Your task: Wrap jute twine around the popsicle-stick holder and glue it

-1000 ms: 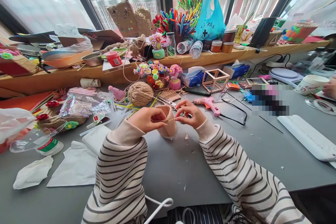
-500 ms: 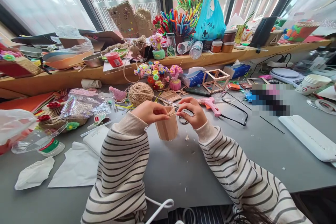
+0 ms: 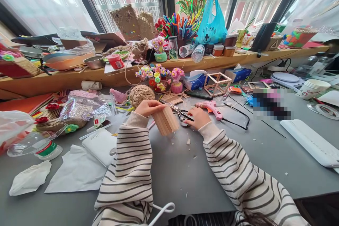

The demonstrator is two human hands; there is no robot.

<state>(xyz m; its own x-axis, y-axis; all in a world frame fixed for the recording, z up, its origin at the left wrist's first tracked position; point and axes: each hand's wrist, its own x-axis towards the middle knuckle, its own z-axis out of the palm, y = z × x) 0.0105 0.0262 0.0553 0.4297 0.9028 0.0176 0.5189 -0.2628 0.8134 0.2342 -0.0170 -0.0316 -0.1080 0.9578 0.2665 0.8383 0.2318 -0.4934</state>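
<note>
My left hand [image 3: 148, 107] is closed on the rim of a small holder made of flat wooden sticks [image 3: 165, 121], which is tilted above the grey table. At the right of this holder lies a pair of scissors [image 3: 181, 113], its blades pointing up and left. The fingers of my right hand [image 3: 197, 117] curl over the handle of the scissors and partly cover it. Behind my left hand sits a ball of twine [image 3: 142, 95]. A pink glue gun [image 3: 213, 108] lies just beyond my right hand.
Loose wooden sticks [image 3: 172, 97] and a stick cube frame [image 3: 217, 84] lie further back. A black cable [image 3: 242, 109] loops at the right. Paper sheets [image 3: 75, 171] and a white case [image 3: 99, 144] rest at the left. A cluttered ledge [image 3: 116, 76] runs along the windows.
My right hand has left the holder's rim and moved slightly right and down, onto the scissors. The holder has tipped in my left hand, which has shifted a little left.
</note>
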